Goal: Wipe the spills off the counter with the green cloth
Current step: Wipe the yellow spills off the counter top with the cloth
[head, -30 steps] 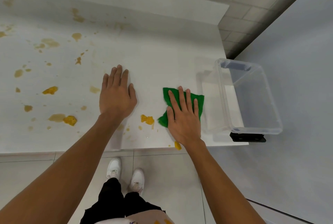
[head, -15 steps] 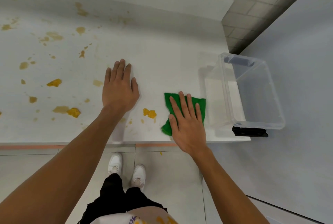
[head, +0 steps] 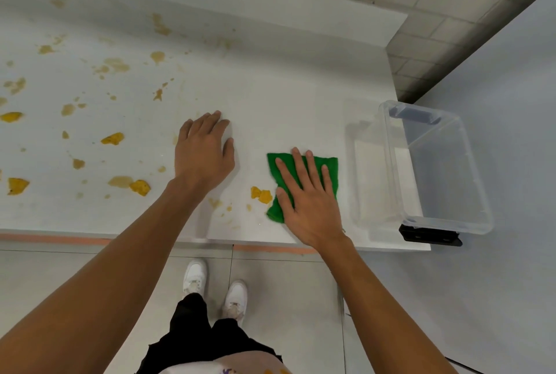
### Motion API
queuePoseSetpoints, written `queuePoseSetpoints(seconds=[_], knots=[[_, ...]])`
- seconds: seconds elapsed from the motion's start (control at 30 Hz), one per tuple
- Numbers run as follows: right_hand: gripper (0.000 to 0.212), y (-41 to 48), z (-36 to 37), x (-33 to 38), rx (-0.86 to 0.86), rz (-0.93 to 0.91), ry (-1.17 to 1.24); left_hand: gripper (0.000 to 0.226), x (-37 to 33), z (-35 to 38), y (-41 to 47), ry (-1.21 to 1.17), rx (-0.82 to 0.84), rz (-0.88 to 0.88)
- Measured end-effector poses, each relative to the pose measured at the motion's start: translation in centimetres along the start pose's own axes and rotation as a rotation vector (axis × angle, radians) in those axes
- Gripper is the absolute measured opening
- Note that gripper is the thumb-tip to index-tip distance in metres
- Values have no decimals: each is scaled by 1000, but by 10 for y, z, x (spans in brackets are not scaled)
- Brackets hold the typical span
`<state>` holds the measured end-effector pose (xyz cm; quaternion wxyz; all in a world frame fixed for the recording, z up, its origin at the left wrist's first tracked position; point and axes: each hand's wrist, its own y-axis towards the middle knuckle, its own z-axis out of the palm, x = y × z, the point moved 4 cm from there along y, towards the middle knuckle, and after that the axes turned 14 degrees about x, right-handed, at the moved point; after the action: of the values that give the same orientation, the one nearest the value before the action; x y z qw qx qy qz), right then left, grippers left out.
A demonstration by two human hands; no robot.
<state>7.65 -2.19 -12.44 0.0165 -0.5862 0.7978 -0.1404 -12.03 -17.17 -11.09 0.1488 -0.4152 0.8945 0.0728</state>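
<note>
Right hand (head: 310, 202) lies flat on the green cloth (head: 274, 211), fingers straight and slightly spread, pressing it to the counter (head: 270, 97) near the front edge. A second ago a strip of bare counter showed between the cloth and the yellow blob (head: 261, 194) at its 9 o'clock; that strip has closed and the cloth's lower corner now sits just beside the blob, perhaps touching it. My left hand (head: 203, 154), at the cloth's 10 o'clock, rests on the counter and holds nothing, as before, though its fingers now look a little more arched and closer together. More spills (head: 140, 187) are scattered out toward 9 o'clock of that hand, unchanged. At the cloth's 3 o'clock, near but apart, the clear box (head: 388, 163) stands in the same place at the counter's end
</note>
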Motion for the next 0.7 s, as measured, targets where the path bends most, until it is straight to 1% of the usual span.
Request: queuePoseSetpoints(seconds=[0.1,0.2,0.23,0.3,0.37,0.43,0.5,0.6,0.67,0.7], knots=[[60,-7,1,16,32,-176,-55,48,13,-2,-7,-13,-69,-19],[59,-19,0,8,55,-280,-66,49,30,-3,-13,-11,-102,-39],[58,-20,-1,2,52,-279,-62,49,34,-3,-14,-8,-101,-35],[57,-14,-4,-8,25,-213,-43,51,38,-2,-16,1,-87,-19],[58,-3,-6,-7,7,-119,-25,53,39,0,-17,5,-70,-20],[59,8,-5,5,19,-72,-24,53,38,0,-17,-2,-69,-29],[59,10,-2,22,34,-111,-34,52,37,0,-17,-6,-82,-32],[58,-6,3,38,56,-274,-64,50,38,0,-19,-5,-96,-21],[58,-17,2,32,74,-354,-62,50,39,-1,-19,-11,-97,-19],[58,-19,1,25,73,-360,-59,50,39,-1,-18,-11,-98,-21]])
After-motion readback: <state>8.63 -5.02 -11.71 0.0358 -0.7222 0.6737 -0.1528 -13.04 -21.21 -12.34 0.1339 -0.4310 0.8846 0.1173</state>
